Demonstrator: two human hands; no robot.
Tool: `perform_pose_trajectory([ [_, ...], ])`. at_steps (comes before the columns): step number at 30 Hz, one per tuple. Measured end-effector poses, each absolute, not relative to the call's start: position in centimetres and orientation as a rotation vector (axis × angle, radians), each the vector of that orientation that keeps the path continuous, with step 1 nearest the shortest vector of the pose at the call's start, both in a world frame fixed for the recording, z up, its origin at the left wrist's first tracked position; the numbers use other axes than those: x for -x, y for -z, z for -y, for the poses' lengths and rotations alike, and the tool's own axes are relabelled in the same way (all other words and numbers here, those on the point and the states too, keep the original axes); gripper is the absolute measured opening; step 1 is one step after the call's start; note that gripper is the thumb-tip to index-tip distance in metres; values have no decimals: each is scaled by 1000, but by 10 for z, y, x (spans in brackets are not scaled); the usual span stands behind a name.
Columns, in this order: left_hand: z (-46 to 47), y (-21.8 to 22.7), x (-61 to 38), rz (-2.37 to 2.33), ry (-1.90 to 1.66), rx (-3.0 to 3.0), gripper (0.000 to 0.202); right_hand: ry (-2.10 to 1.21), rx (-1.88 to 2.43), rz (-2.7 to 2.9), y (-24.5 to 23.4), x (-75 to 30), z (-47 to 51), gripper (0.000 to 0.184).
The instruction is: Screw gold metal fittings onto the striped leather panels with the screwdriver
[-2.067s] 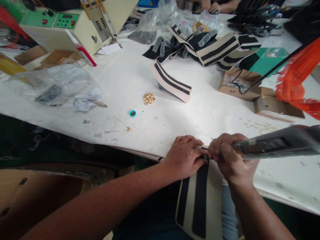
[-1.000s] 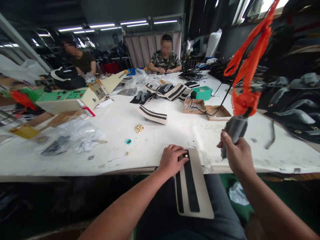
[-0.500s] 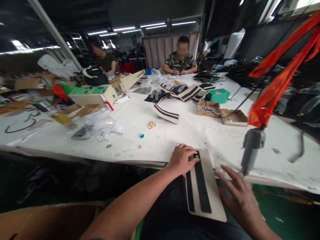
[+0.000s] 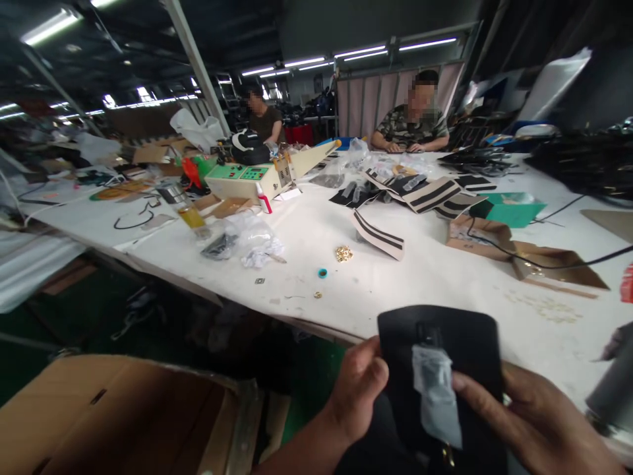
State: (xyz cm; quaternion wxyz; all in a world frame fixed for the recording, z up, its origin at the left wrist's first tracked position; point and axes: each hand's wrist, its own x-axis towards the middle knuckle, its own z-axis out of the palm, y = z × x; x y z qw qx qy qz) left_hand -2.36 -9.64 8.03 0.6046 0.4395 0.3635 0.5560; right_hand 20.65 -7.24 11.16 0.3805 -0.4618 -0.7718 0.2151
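Held up in front of me is a black flap-shaped panel [image 4: 475, 343], its dark face toward me, with a plastic-wrapped piece [image 4: 438, 396] and a small gold metal part on it. My left hand [image 4: 359, 386] grips its left edge, thumb bent and fingers curled. My right hand [image 4: 529, 409] holds the right side, the thumb pressed on the front beside the plastic and the other fingers behind. On the table beyond lie a heap of gold fittings [image 4: 343, 254], a blue-green ring [image 4: 322, 273] and a small gold piece [image 4: 318, 295].
Striped beige-and-black panels [image 4: 430, 198] are piled mid-table, near open cardboard boxes [image 4: 558, 267] and a green box [image 4: 512, 208]. A grey power tool [image 4: 616, 389] hangs at right. A control machine [image 4: 247, 179] stands left. A large carton [image 4: 113, 396] is below. Two people sit across.
The panel has been lifted and turned from its beige striped side to its black side. My right hand has closed on it. The view has swung left.
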Motion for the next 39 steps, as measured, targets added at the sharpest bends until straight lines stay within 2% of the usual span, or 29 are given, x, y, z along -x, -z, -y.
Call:
perform_pose_trajectory([
  [3, 114, -79, 41, -908, -1262, -805, 64, -1351, 1103, 2051, -117, -173, 50, 34],
  [4, 117, -74, 45, -926, -1293, -704, 58, -1511, 1097, 2012, -115, -161, 41, 37],
  [6, 120, -63, 52, -949, -1380, -501, 54, -1590, 1104, 1950, -108, -137, 21, 43],
  [10, 123, -43, 67, -1070, -1497, -269, 55, -1317, 1078, 2060, -92, -83, -20, 48],
  [14, 126, -37, 81, -1218, -1556, -185, 55, -910, 1068, 2266, -74, -30, -58, 31],
  [16, 127, -37, 86, -1255, -1576, -196, 54, -864, 1055, 2356, -63, -8, -73, 22],
  [22, 130, -31, 98, -1332, -1602, -201, 54, -730, 1070, 2645, -43, 22, -95, 20],
  [29, 129, -29, 103, -1291, -1559, -289, 49, -617, 1071, 2821, -50, 14, -95, 15],
  [35, 127, -34, 106, -1373, -1506, -324, 55, -562, 1111, 2898, -56, 14, -94, 9],
  [39, 133, -39, 107, -1438, -1489, -396, 55, -528, 1159, 2895, -60, 22, -94, 14],
])
